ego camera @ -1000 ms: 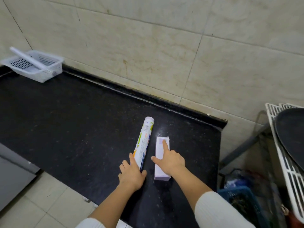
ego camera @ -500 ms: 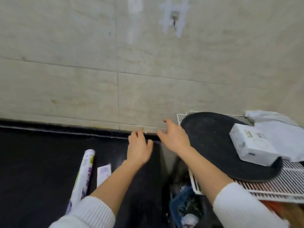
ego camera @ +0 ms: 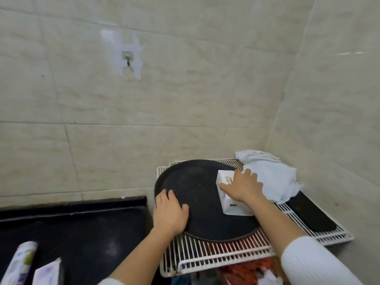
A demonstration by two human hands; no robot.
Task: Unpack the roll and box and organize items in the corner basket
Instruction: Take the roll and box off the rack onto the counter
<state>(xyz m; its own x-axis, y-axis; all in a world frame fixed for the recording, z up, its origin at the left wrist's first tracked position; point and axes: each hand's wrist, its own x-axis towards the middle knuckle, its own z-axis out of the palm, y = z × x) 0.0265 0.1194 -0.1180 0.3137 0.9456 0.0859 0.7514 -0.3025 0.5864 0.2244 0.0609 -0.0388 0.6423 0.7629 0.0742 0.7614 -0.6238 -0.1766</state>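
A white carton box (ego camera: 230, 206) lies on a round black tray (ego camera: 197, 188) at the right. My right hand (ego camera: 242, 187) is closed over the box's top, thumb on its left side. Palm down, my left hand (ego camera: 169, 212) rests on the tray's left rim with fingers apart and nothing in it. The printed roll (ego camera: 19, 262) and a flat white box (ego camera: 48, 273) lie on the black counter (ego camera: 92, 233) at the bottom left, away from both hands. The corner basket is out of view.
The tray sits on a white wire rack (ego camera: 216, 254) beside the counter's right end. A white cloth (ego camera: 273, 177) and a flat black object (ego camera: 310, 214) lie on the rack's right part. Tiled walls meet in a corner behind; a hook (ego camera: 128, 58) hangs on the wall.
My view swung right from the counter to the rack. Both hands left the roll and flat box; the right hand reached and closed on the white box, the left landed on the tray.
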